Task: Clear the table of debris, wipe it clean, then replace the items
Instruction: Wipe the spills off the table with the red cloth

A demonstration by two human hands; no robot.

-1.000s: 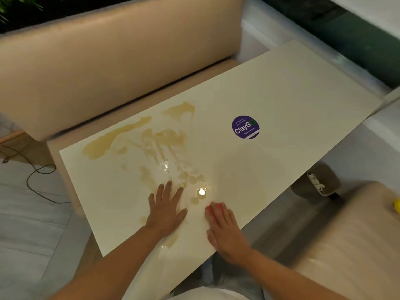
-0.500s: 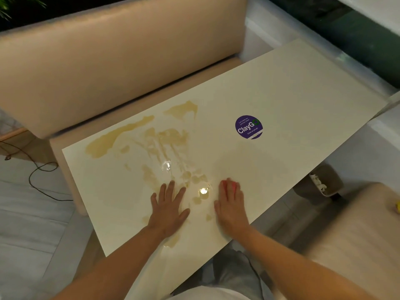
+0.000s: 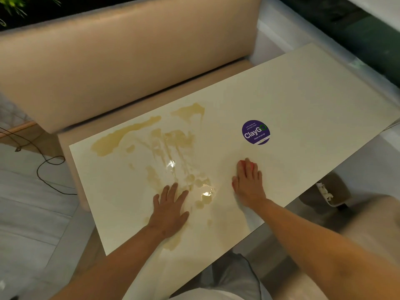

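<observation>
Your red cloth (image 3: 246, 163) lies flat on the cream table (image 3: 313, 87), almost wholly under your right hand (image 3: 249, 182); only a red edge shows past the fingertips and beside the thumb. That hand presses it with straight fingers, and it has slid away from you since half a second ago, now closer to the purple round ClayGo sticker (image 3: 255, 132) but still apart from it. Your left hand (image 3: 170, 210) stays where it was, spread wide and flat on the tabletop, holding nothing, its palm over part of the brownish spill (image 3: 151, 135). The spill's streaks and puddles look unchanged, reaching toward the table's far-left edge. Beyond that edge stands the beige upholstered bench (image 3: 129, 61). A dark bin (image 3: 324, 193) with crumpled paper sits on the floor to your right.
</observation>
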